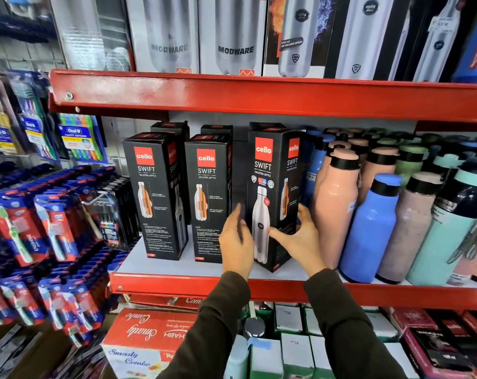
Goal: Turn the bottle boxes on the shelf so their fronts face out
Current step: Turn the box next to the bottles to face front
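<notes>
Three tall black Cello Swift bottle boxes stand upright on the middle shelf (177, 266). The left box (154, 195) and the middle box (207, 198) show a side with a cutaway bottle and small text. The right box (270, 192) shows a white bottle picture and stands corner-on. My left hand (236, 239) lies against that box's left edge, fingers spread. My right hand (300, 236) wraps its lower right side, thumb across the front face. More black boxes stand behind the front row, mostly hidden.
Loose pink, blue and mint bottles (368, 228) crowd the shelf right of the boxes. Silver bottle boxes (234, 36) fill the red shelf above. Toothbrush packs (57, 222) hang at the left. Boxed goods (150, 337) lie below.
</notes>
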Action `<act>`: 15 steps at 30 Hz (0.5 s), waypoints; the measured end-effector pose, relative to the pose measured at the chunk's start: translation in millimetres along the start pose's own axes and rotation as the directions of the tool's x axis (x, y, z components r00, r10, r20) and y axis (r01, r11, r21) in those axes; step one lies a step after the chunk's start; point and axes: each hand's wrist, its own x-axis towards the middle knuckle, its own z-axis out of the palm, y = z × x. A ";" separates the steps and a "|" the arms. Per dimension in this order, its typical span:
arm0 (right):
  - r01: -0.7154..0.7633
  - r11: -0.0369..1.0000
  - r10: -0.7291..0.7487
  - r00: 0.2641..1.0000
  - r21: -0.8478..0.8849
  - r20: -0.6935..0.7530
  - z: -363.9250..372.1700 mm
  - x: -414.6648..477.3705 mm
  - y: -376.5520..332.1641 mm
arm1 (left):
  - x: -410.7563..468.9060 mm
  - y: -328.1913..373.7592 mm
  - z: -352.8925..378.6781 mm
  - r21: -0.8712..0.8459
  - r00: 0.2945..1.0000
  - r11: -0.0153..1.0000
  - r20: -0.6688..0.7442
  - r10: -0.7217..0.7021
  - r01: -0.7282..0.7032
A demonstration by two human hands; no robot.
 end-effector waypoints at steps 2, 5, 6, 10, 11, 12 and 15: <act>-0.014 1.000 0.013 0.998 0.014 0.056 -2.1 0.3 0.9 | 5.4 -0.8 -0.8 -0.001 0.996 1.000 0.089 -0.029 0.029; 0.001 0.999 -0.008 0.987 0.040 0.160 -1.9 -1.5 -0.2 | 9.1 -0.3 -1.3 -0.088 0.977 0.990 0.191 -0.091 0.110; 0.012 0.999 -0.020 0.981 0.046 0.192 -1.3 -1.8 -0.8 | 8.5 -0.4 -1.7 -0.117 0.974 0.985 0.203 -0.098 0.123; 0.061 0.997 -0.071 0.960 0.047 0.272 -0.6 1.1 -1.7 | 3.2 -2.0 -1.4 -0.200 0.980 0.974 0.184 -0.070 0.107; 0.070 0.997 -0.079 0.956 0.044 0.283 -0.9 2.0 -2.1 | 1.8 -2.1 -0.4 -0.204 0.984 0.974 0.168 -0.063 0.097; 0.078 0.996 -0.085 0.954 0.035 0.289 -0.9 2.9 -2.9 | 1.3 -2.2 0.8 -0.200 0.987 0.976 0.149 -0.056 0.085; 0.099 0.995 -0.094 0.953 -0.003 0.289 -0.1 5.3 -3.5 | 2.8 -4.4 4.1 -0.173 0.992 0.983 0.121 -0.035 0.056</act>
